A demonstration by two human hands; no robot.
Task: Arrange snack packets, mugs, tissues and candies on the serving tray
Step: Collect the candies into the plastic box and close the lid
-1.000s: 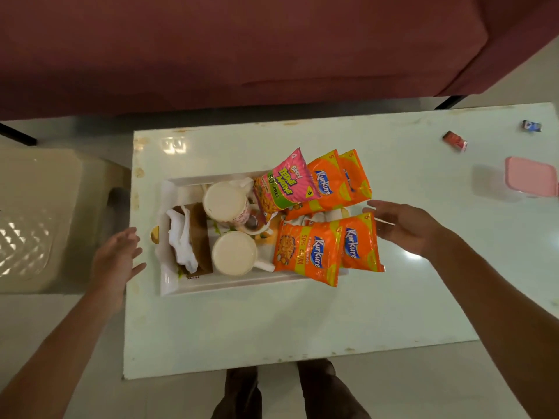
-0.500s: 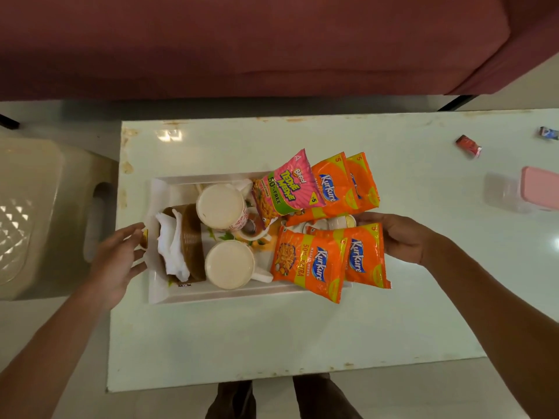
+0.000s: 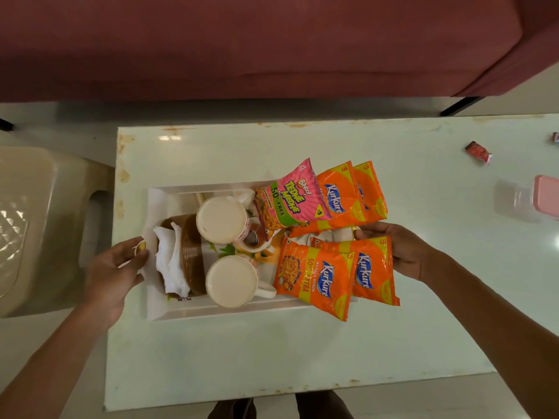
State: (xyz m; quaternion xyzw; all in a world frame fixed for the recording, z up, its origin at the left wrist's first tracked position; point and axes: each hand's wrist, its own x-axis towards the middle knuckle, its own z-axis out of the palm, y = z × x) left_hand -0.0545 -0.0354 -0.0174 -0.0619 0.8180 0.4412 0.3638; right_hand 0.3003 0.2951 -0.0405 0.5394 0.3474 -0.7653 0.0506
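Observation:
A white serving tray [image 3: 233,309] sits on the pale table. It holds two upturned cream mugs [image 3: 222,219] [image 3: 232,281], white tissues [image 3: 169,264] in a brown holder [image 3: 190,246], a pink Bingo packet [image 3: 292,198] and several orange Kurkure packets [image 3: 314,275] [image 3: 344,195]. My left hand [image 3: 116,267] grips the tray's left handle. My right hand [image 3: 396,247] grips the tray's right end, partly hidden behind the orange packets. Two wrapped candies [image 3: 479,152] [image 3: 556,137] lie loose on the table at the far right.
A clear box with a pink lid [image 3: 538,201] stands at the table's right edge. A maroon sofa [image 3: 272,43] runs along the far side. A beige plastic stool [image 3: 39,225] is left of the table. My legs [image 3: 278,406] are at the near edge.
Both hands came in from the sides and closed on the tray's two ends. The tray's contents have not shifted.

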